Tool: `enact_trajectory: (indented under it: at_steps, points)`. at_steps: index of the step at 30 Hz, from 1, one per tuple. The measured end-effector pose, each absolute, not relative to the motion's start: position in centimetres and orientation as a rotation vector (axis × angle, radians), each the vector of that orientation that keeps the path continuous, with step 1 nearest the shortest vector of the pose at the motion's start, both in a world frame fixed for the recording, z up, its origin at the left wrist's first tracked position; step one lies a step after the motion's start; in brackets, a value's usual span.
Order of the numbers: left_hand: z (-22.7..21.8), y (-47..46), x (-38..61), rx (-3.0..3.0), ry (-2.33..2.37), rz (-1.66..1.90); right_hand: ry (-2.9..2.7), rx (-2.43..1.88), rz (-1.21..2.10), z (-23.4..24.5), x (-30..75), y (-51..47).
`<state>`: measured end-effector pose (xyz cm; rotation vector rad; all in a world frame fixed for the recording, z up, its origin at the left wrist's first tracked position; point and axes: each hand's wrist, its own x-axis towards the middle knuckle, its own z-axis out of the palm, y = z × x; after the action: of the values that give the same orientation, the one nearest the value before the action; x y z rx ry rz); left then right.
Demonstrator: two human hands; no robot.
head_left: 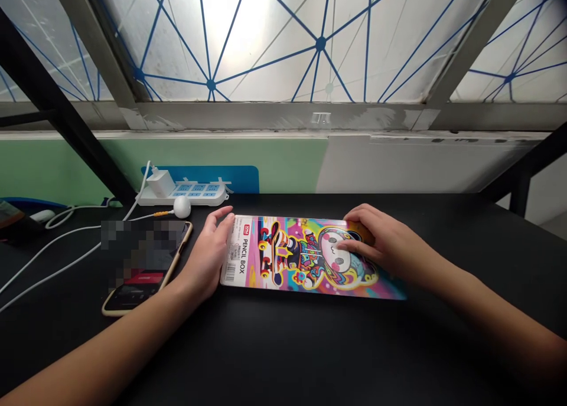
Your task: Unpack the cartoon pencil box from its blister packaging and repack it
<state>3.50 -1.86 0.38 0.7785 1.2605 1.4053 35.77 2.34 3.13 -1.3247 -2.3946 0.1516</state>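
The pencil box [296, 257], its contents hidden, was held near opposite ends by the fingers of the left hand [206, 255] and right hand [386, 239].

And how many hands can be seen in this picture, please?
2. The left hand is at the end of the pencil box with the white label; the right hand is near the opposite end, its thumb over the printed face. No others show.

I note: black table [301, 353] | phone [148, 277], screen up | power strip [212, 198] beyond phone, rear edge | round white piece [182, 206] just beyond phone | white cables [85, 255] left of phone | pencil box [283, 255] right of phone, contact with table undetermined from here
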Motion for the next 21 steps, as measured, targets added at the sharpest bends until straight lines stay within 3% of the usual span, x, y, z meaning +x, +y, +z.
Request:
enact_trajectory:
  at_steps: [10, 21]
  points:
    - [1.2, -3.3, 3.9, 1.246, 1.106, 1.595, -2.159, -1.214, -0.133, 3.5, 35.1, 0.4]
    - [1.0, -2.8, 2.8, 1.274, 0.967, 1.600, -2.441, -0.954, -0.495, 4.4, 34.6, -1.8]
